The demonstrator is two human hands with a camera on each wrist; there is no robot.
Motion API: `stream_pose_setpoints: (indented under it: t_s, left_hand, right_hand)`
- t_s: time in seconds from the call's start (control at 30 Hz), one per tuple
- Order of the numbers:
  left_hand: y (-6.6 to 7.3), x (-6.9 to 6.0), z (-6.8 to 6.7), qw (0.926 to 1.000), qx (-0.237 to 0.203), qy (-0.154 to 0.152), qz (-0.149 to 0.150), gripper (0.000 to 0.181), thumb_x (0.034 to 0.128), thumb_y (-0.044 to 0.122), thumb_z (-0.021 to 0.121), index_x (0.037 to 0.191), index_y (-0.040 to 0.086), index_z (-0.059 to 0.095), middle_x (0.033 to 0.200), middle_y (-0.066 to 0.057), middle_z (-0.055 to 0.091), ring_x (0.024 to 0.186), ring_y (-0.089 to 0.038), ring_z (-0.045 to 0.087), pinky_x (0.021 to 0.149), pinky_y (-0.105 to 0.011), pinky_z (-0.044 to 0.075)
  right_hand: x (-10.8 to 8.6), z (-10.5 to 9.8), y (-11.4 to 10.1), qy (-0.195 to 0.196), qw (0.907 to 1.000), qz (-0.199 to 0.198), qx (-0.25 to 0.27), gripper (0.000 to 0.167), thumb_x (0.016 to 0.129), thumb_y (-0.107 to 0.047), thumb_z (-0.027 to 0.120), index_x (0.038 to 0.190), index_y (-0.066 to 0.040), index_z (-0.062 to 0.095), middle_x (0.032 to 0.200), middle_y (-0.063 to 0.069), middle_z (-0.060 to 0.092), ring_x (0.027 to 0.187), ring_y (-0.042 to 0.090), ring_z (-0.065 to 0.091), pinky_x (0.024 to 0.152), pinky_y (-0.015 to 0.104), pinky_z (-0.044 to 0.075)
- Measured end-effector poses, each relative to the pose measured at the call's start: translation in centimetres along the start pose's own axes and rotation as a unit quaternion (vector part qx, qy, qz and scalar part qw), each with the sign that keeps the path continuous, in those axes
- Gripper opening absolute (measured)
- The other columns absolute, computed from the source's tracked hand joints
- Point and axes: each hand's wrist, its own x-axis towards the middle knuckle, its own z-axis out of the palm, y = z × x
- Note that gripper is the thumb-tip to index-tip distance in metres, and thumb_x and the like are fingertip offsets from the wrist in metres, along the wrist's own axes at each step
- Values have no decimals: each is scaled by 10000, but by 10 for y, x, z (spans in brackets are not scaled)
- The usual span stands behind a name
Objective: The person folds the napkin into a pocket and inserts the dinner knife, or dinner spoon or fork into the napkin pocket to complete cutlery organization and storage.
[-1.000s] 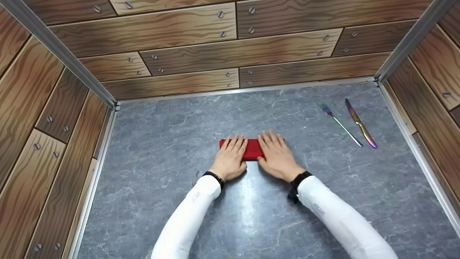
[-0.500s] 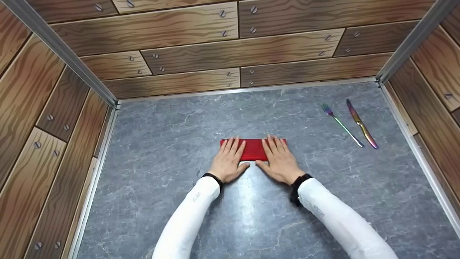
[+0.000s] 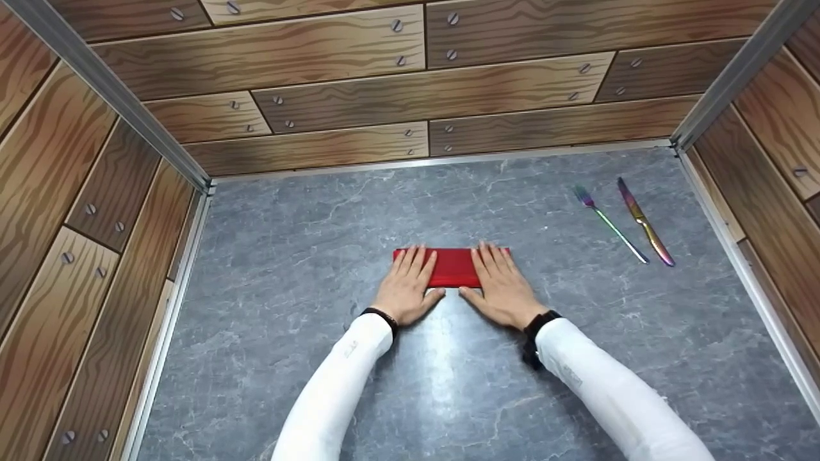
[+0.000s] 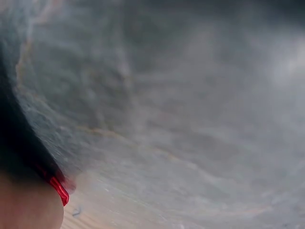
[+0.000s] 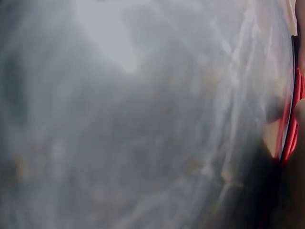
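Note:
A folded red cloth [image 3: 453,267] lies flat as a narrow rectangle on the grey marbled table, in the middle of the head view. My left hand [image 3: 408,288] rests on its left end with straight fingers, the thumb off its near edge. On the right end lies my right hand [image 3: 503,288], fingers straight too, its thumb pointing inward along the near edge. Between the hands the cloth's middle shows. The left wrist view catches only a red edge of the cloth [image 4: 60,192] beside part of the hand; the right wrist view has a layered red edge [image 5: 291,133] at its right border.
A rainbow-coloured fork [image 3: 612,224] and a matching table knife [image 3: 646,222] lie side by side at the back right. Wood-patterned walls [image 3: 339,102] enclose the table [image 3: 288,224] at the back and both sides, with metal strips along the edges.
Both hands have slid apart toward the cloth's ends and slightly nearer, baring more of its middle. The thumbs have spread away from the fingers. In the last half second the hands barely move.

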Motion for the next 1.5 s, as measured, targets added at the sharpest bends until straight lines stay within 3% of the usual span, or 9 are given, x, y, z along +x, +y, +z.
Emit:
stream_pose_setpoints:
  t_s: [0.37, 0.9, 1.03, 1.23, 1.37, 1.5]
  left_hand:
    - [4, 4, -6, 9994, 2, -330, -137, 786, 1061, 620, 254, 1649, 108, 154, 1704, -143, 105, 1570, -291, 38, 1256, -409, -28]
    - [4, 4, -6, 9984, -10, -528, -189, 715, 1089, 556, 228, 1655, 133, 122, 1710, -118, 81, 1571, -278, 20, 1254, -396, -42]
    - [0, -2, -10, 9993, -105, -361, 7, 644, 1109, 470, 273, 1647, 124, 199, 1699, -120, 154, 1566, -285, 94, 1261, -389, 10]
    - [-20, -24, -25, 9980, -148, 69, 608, 543, 1084, 343, 485, 1562, 90, 434, 1636, -97, 348, 1528, -259, 264, 1249, -404, 179]
    - [-32, -38, -30, 9967, -434, 201, 650, 480, 1065, 307, 555, 1507, 120, 530, 1587, -58, 438, 1503, -226, 327, 1210, -401, 292]
    - [-34, -43, -31, 9945, -784, 349, 599, 412, 1055, 295, 587, 1442, 154, 615, 1527, -31, 520, 1474, -228, 380, 1160, -430, 379]
  right_hand:
    - [-1, -1, 4, -76, 9999, -80, 43, 864, 1054, -573, 394, 1586, 84, 212, 1658, 285, 144, 1539, 432, 96, 1244, 537, 22]
    - [-1, -1, 4, -159, 9998, -63, -34, 844, 1058, -549, 407, 1599, 62, 190, 1667, 269, 125, 1544, 419, 81, 1244, 540, 28]
    - [-1, -3, 6, -256, 9996, -104, 84, 842, 1062, -561, 387, 1605, 49, 183, 1672, 261, 117, 1545, 418, 80, 1245, 532, 21]
    - [-3, -8, 20, -349, 9989, -279, 109, 828, 1065, -554, 391, 1613, 29, 178, 1677, 246, 115, 1544, 413, 95, 1247, 519, 32]
    - [-3, -15, 22, -361, 9989, -307, 24, 825, 1061, -568, 392, 1614, 14, 201, 1681, 224, 122, 1547, 401, 99, 1246, 532, 28]
    - [7, -18, 0, -212, 9986, -441, -178, 783, 1043, -560, 457, 1593, -18, 319, 1668, 190, 218, 1540, 388, 157, 1242, 554, 64]
